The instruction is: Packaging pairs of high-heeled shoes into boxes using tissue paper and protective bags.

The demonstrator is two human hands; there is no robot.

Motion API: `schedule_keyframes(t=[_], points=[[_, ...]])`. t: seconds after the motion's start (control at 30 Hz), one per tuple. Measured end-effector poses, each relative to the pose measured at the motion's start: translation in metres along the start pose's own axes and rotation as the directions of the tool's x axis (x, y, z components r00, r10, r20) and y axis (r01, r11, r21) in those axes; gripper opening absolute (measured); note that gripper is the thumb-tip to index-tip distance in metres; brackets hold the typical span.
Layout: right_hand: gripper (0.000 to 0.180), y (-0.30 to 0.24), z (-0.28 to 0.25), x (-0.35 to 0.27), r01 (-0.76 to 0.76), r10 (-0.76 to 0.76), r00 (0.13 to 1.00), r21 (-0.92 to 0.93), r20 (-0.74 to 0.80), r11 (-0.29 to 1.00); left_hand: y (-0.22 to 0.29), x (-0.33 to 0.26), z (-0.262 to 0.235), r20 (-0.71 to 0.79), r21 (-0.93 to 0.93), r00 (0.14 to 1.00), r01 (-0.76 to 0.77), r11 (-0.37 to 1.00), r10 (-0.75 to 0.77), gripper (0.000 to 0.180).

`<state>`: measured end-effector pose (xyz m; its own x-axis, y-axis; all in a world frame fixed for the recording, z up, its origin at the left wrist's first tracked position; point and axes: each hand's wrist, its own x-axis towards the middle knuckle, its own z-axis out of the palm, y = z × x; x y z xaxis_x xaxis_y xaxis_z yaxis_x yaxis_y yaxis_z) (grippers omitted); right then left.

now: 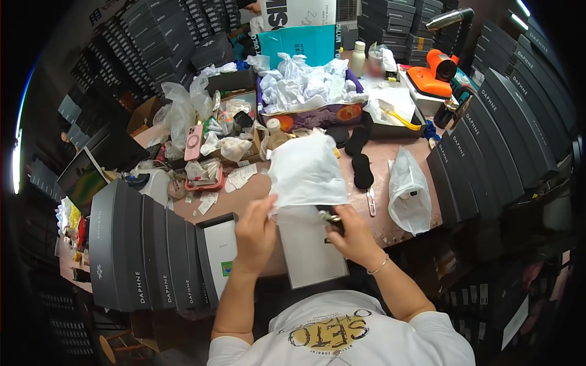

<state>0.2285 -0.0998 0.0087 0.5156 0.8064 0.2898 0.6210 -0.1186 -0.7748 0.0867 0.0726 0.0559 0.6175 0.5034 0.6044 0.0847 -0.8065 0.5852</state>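
In front of me lies a white, soft-looking bag or wrapped bundle [308, 171], puffed up and creased. My left hand [255, 232] is closed at its lower left corner, fingers pinching the thin white edge. My right hand [357, 238] is closed around a small dark thing with shiny metallic parts [332, 221], at the bundle's lower right; its kind is partly hidden by the fingers. Below the bundle, between my forearms, a flat translucent sheet or sleeve [311, 256] hangs over the table's front edge.
Stacked dark grey shoeboxes stand left [146, 250] and right [488, 140]. A purple box [314, 116] of crumpled white paper sits beyond the bundle. Black pads [362, 171] and an open white plastic bag [408, 189] lie to the right; an orange device [434, 73] stands behind.
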Motion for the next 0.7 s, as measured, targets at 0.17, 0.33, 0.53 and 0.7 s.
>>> schedule_keyframes(t=[0.17,0.33,0.53,0.7], points=[[0.043,0.0,-0.001,-0.009,-0.572,0.275,0.82,0.739,0.502,0.357,-0.023,-0.004,0.005,0.045,0.07,0.996,-0.083,0.994,0.08,0.009],[0.044,0.008,0.027,-0.003,-0.537,0.076,0.81,0.787,0.582,-0.304,0.01,0.005,0.028,0.006,-0.217,0.982,0.186,0.958,-0.19,0.012],[0.045,0.016,0.016,-0.005,-0.464,-0.078,0.791,0.512,0.607,-0.722,-0.006,0.012,0.027,0.048,-0.241,0.973,0.231,0.943,-0.226,0.014],[0.041,0.016,0.013,-0.004,-0.51,-0.081,0.787,0.57,0.612,-0.645,0.004,0.006,0.031,0.078,-0.259,0.972,0.234,0.937,-0.221,0.012]])
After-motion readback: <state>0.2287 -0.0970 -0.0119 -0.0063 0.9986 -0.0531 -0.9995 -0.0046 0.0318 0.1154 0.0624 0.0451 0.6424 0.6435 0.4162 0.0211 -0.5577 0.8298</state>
